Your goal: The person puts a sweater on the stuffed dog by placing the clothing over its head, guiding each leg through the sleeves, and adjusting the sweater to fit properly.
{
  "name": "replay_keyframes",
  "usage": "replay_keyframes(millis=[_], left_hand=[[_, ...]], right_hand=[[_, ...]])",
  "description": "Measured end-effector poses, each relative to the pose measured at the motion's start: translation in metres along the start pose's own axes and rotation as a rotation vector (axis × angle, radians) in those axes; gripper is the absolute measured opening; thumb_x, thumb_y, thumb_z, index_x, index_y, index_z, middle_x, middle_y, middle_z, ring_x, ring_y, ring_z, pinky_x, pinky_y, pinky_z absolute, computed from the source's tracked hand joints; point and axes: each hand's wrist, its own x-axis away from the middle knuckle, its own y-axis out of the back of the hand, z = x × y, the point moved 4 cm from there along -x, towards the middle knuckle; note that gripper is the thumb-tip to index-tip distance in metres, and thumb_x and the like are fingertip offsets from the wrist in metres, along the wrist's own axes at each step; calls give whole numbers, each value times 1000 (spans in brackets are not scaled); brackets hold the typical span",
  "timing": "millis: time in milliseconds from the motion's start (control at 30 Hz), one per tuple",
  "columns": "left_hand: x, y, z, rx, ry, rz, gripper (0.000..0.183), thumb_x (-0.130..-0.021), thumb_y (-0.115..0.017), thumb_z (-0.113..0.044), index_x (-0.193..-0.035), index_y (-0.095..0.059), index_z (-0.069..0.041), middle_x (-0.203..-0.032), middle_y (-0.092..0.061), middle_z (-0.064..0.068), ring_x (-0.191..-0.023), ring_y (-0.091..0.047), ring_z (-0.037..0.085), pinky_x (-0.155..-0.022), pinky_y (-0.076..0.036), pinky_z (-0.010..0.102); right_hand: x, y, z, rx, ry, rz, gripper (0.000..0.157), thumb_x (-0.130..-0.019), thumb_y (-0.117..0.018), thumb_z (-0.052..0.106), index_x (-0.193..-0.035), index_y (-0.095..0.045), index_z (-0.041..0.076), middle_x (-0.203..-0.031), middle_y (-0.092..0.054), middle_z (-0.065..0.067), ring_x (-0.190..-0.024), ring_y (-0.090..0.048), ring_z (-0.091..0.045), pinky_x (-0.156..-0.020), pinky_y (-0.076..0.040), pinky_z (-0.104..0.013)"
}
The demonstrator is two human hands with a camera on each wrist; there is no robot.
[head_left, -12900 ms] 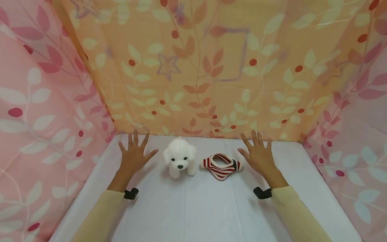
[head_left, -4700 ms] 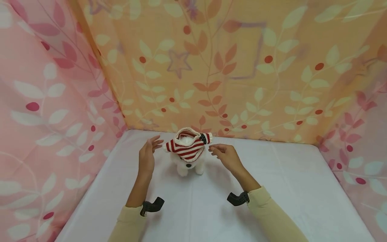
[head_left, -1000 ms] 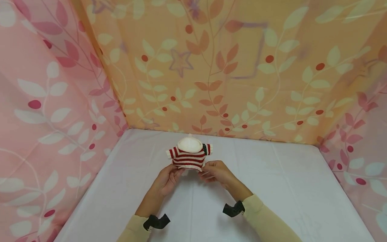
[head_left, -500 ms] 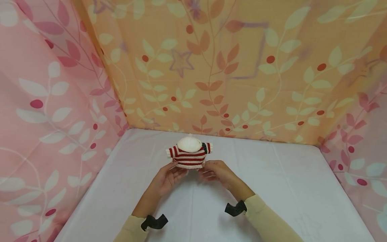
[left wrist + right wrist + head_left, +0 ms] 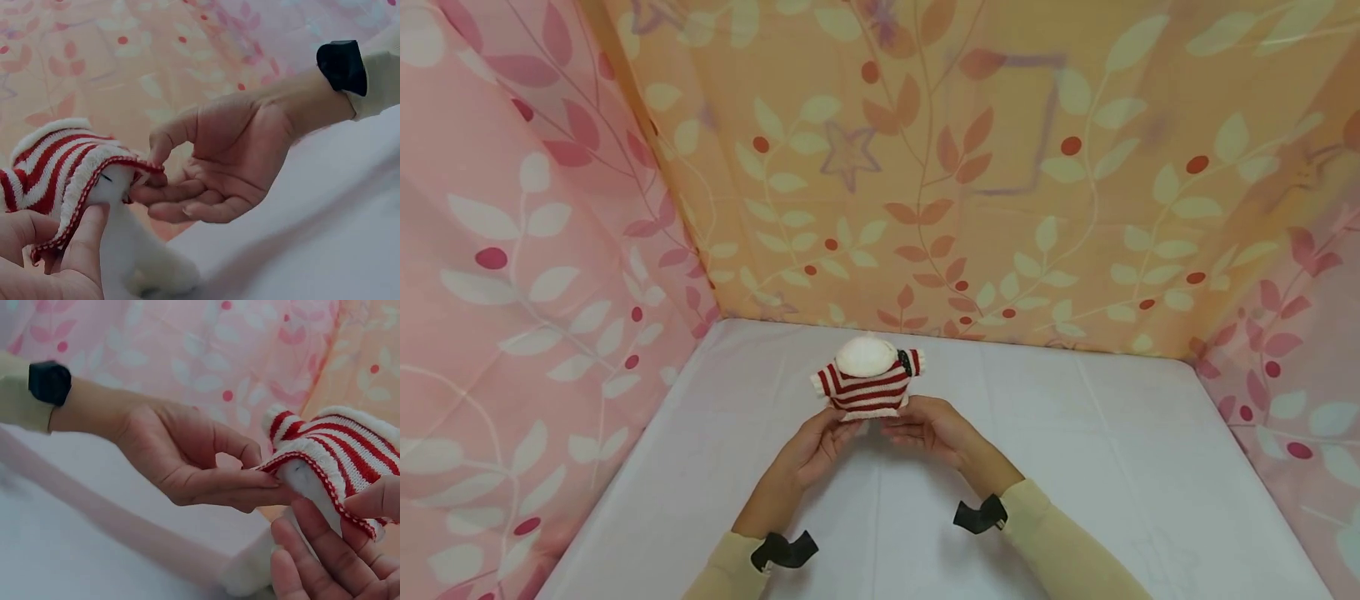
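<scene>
A small red-and-white striped knit doll sweater (image 5: 871,393) is draped over the head of a white plush dog (image 5: 865,357). The rounded white top of its head shows through the neck opening, and its face is hidden in the head view. My left hand (image 5: 812,446) pinches the hem at the left corner, thumb on the outside. At the opposite corner my right hand (image 5: 936,429) pinches the hem too, fingers bent beneath it. Under the raised hem, the left wrist view shows the dog's white body (image 5: 119,244) and a foreleg.
Dog and hands are near the back of a table covered in white cloth (image 5: 1075,467). Behind rises an orange leaf-patterned curtain (image 5: 910,167), with pink ones (image 5: 550,333) on both sides. A black wrist camera (image 5: 785,550) sits on each forearm.
The sweater first lay beside the dog, then sat on its head with the nose showing; now it covers the face. Within the last second both hands kept the hem, which shifted only slightly.
</scene>
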Motion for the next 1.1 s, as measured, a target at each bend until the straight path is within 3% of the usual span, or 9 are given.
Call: replay_keyframes(millis=[133, 267, 467, 667, 767, 867, 967, 1100], left_hand=[[1, -4, 2, 85, 40, 3, 41, -110, -37, -5, -149, -28, -2, -118, -70, 12, -109, -70, 19, -105, -44, 28], [1, -4, 5, 114, 58, 17, 28, -110, -35, -6, -138, -37, -3, -115, -71, 13, -105, -71, 18, -100, -47, 26], [-1, 0, 7, 61, 62, 52, 23, -109, -33, -3, -130, -40, 1, -113, -71, 14, -102, -72, 18, -94, -51, 25], [-2, 1, -2, -195, -42, -13, 27, -106, -41, -7, -131, -45, 3, -113, -69, 12, -101, -72, 23, -93, -54, 35], [2, 4, -8, -355, -19, -12, 38, -107, -45, -17, -138, -43, 5, -120, -66, 18, -110, -69, 34, -98, -52, 44], [9, 12, -20, -599, 18, -9, 47, -108, -47, -27, -143, -43, 4, -129, -64, 24, -118, -64, 41, -100, -50, 50], [17, 20, -42, -869, -3, -95, 45, -107, -50, -32, -137, -55, 1, -129, -65, 24, -115, -66, 38, -98, -52, 51], [28, 15, -77, -1081, -106, -230, 40, -106, -53, -34, -131, -61, -3, -126, -68, 22, -110, -69, 33, -98, -49, 55]], right_hand=[[1, 0, 0, 139, 9, -38, 24, -98, -61, 14, -114, -70, -1, -106, -75, -18, -96, -75, -26, -82, -60, -35], [3, 1, 0, 216, 11, -77, 19, -94, -67, 15, -104, -71, -1, -102, -76, -18, -92, -75, -26, -78, -60, -36], [5, 4, -4, 265, -4, -104, 15, -92, -68, 15, -98, -73, 2, -96, -76, -18, -88, -75, -26, -77, -60, -37], [8, 9, 7, 377, -5, -55, 24, -95, -68, 22, -104, -71, 0, -106, -74, -22, -100, -72, -37, -84, -59, -45], [10, 15, 18, 486, -25, -4, 29, -97, -66, 25, -107, -71, -2, -110, -73, -22, -106, -69, -43, -87, -57, -49], [14, 23, 37, 642, -42, 18, 28, -99, -65, 24, -108, -72, -2, -108, -74, -18, -106, -68, -44, -85, -58, -48], [20, 27, 65, 825, 10, -38, 22, -99, -64, 19, -104, -73, -1, -100, -75, -13, -99, -70, -39, -80, -59, -45], [28, 24, 105, 1002, 173, -155, 14, -98, -65, 14, -100, -73, 3, -95, -74, -6, -94, -69, -30, -80, -57, -42]])
